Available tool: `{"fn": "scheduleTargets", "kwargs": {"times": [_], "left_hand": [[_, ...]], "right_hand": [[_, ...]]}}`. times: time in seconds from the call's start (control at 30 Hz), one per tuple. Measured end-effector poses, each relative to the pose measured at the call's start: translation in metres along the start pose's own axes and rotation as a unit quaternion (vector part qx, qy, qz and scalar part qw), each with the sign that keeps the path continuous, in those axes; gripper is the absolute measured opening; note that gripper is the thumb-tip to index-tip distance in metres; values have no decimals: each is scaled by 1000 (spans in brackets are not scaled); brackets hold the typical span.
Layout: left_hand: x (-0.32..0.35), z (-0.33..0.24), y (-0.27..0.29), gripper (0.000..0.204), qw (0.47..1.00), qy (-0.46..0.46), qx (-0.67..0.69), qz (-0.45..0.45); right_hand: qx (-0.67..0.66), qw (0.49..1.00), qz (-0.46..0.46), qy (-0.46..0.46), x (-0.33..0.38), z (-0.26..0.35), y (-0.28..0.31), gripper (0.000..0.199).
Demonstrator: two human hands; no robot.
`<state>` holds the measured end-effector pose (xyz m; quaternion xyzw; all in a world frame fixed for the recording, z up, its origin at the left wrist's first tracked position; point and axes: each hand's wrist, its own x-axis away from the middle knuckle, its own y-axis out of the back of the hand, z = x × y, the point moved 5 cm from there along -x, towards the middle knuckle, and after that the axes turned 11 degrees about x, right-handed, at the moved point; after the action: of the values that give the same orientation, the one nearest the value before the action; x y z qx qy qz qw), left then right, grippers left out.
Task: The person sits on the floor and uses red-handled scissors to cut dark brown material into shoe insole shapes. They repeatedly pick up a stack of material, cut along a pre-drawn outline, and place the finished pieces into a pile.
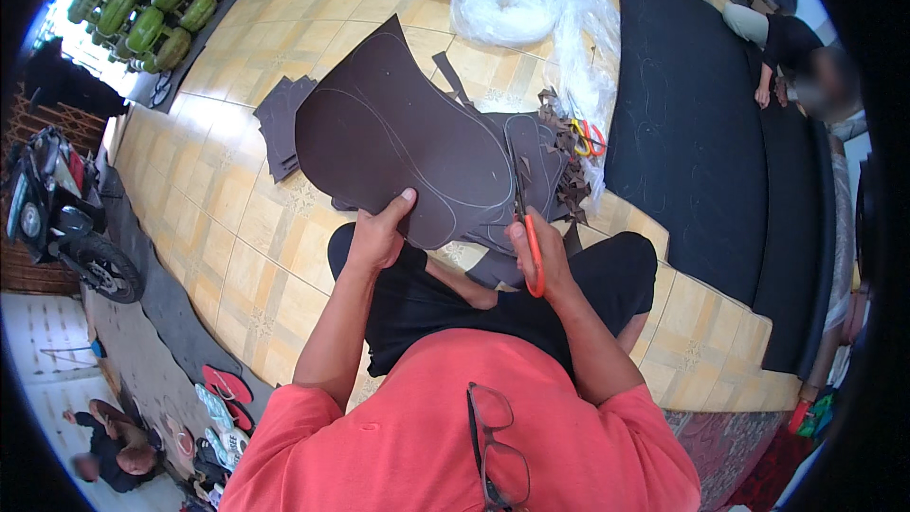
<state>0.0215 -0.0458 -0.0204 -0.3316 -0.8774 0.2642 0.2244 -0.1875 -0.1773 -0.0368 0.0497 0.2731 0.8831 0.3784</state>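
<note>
My left hand (381, 232) pinches the lower edge of a dark brown sheet (389, 133), thumb on top. Pale curved outlines are drawn on the sheet, which is held up over my crossed legs. In my right hand (548, 256) is a pair of scissors (534, 251) with orange-red handles, fingers wrapped round them. Their dark blades point away from me, along the sheet's right edge by a drawn curve. Beneath and to the right lie more brown pieces (542, 147) with outlines, and small brown scraps (573, 190).
A second pair of scissors (589, 137), red and yellow, lies by the scraps. Brown stacks (282, 128) sit at left and far. Clear plastic (531, 0) is heaped ahead. Black material (687, 152) spreads at right, where another person (796, 52) works. A motorcycle (71, 218) stands left.
</note>
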Motion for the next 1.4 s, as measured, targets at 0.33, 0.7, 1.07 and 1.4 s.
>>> {"fn": "scheduleTargets", "kwargs": {"times": [0.33,0.7,1.07,1.4], "left_hand": [[10,5,20,48,986,137,-90,5],[35,16,20,58,953,263,-145,40],[34,9,31,59,952,265,-141,50],[30,-8,38,62,943,279,-180,39]], "right_hand": [[-96,987,14,-128,9,-34,-10,37],[2,999,-36,-8,-18,-5,19,26],[7,999,-33,26,-12,3,20,29],[-58,993,-67,79,-7,12,14,33]]}}
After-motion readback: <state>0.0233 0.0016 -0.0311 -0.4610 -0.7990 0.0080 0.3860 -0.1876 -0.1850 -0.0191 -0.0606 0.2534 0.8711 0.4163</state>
